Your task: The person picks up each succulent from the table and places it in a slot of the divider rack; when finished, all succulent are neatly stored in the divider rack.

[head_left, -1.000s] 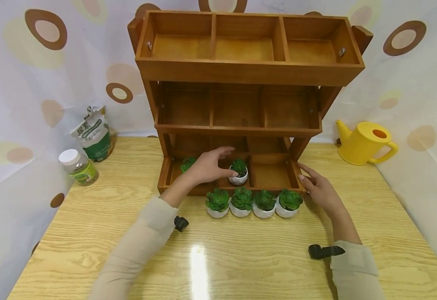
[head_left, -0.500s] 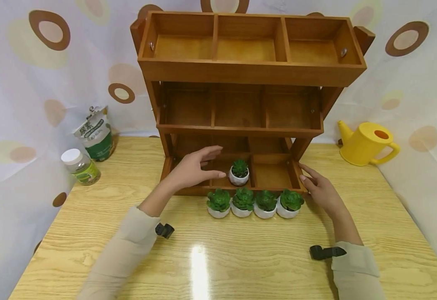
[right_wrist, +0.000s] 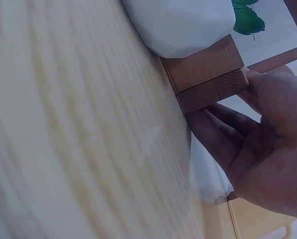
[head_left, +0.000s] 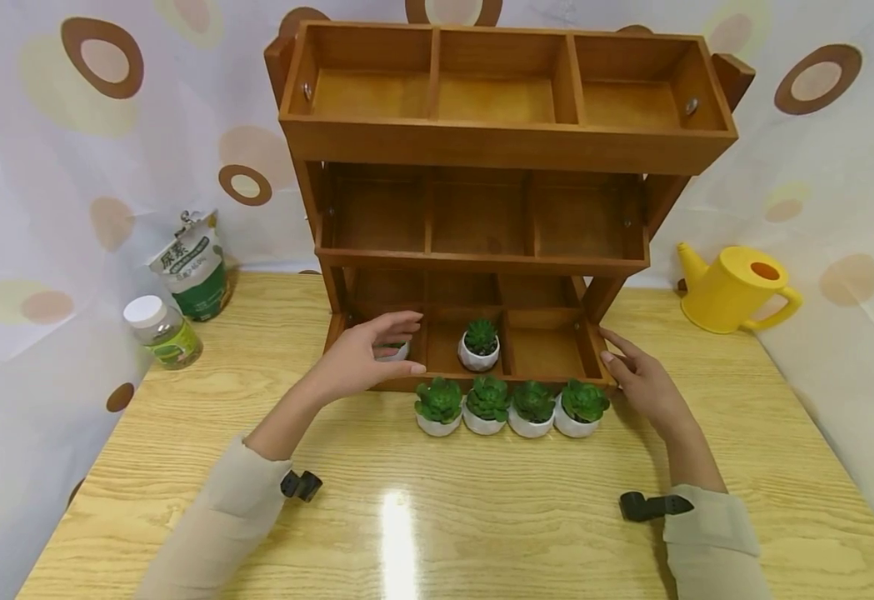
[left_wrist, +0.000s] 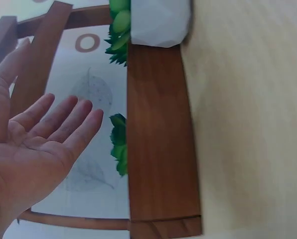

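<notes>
A brown three-tier wooden rack [head_left: 508, 150] stands on the table, its tiers split into compartments. My left hand [head_left: 357, 360] hovers at the left bottom compartment, fingers spread and holding nothing. Behind it, a white-potted succulent [head_left: 395, 353] is mostly hidden. Another potted succulent [head_left: 479, 346] sits in the middle bottom compartment. Along the rack's front, several potted succulents stand in a row, from the leftmost succulent [head_left: 439, 406] to the rightmost succulent [head_left: 581, 407]. My right hand [right_wrist: 268, 134] grips the bottom tier's right end, thumb at its upper edge and fingers at its side.
On the left are a white-capped jar [head_left: 163, 332] and a clipped green-and-white pouch [head_left: 195, 268]. A yellow watering can [head_left: 736, 287] stands beyond the rack on the right. A patterned cloth [head_left: 152, 142] hangs behind the wooden table [head_left: 481, 517].
My left hand has drawn away leftward from the succulent in the middle bottom compartment to the left one. My right hand keeps its place at the rack's right end.
</notes>
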`<state>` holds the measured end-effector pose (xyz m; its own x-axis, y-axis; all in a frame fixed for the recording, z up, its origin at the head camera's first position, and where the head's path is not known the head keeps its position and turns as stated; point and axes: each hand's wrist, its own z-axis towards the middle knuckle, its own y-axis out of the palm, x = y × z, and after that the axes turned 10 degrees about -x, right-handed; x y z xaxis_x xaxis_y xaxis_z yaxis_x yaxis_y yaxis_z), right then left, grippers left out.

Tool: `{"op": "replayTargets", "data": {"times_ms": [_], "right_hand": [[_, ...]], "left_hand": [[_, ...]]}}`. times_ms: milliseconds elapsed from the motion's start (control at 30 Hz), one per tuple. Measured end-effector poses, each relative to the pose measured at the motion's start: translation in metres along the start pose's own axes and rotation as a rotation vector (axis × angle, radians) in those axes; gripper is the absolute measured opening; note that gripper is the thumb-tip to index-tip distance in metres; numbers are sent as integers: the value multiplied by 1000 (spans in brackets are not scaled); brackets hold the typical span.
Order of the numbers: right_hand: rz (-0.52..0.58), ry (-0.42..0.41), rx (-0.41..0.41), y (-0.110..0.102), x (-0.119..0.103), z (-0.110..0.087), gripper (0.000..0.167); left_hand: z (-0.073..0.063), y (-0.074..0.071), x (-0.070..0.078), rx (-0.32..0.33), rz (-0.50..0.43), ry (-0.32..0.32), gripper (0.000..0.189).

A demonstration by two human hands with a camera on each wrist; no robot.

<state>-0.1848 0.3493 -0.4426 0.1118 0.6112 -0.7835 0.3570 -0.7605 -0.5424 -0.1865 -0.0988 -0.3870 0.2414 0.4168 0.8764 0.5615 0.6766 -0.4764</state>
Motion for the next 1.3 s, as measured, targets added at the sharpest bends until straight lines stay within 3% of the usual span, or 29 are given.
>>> {"op": "replayTargets", "data": {"times_ms": [367,733,1300], "right_hand": [[6,12,-7,0,2,2,61],[5,2,3,0,2,0,61],[-6,21,1,0,3,3,61]], "left_hand": [[-26,8,-18,-16,-57,-33,74],[-39,18,-26,-82,-78,-47,72],[-35,28,-29,-180,-12,-98,68]]}}
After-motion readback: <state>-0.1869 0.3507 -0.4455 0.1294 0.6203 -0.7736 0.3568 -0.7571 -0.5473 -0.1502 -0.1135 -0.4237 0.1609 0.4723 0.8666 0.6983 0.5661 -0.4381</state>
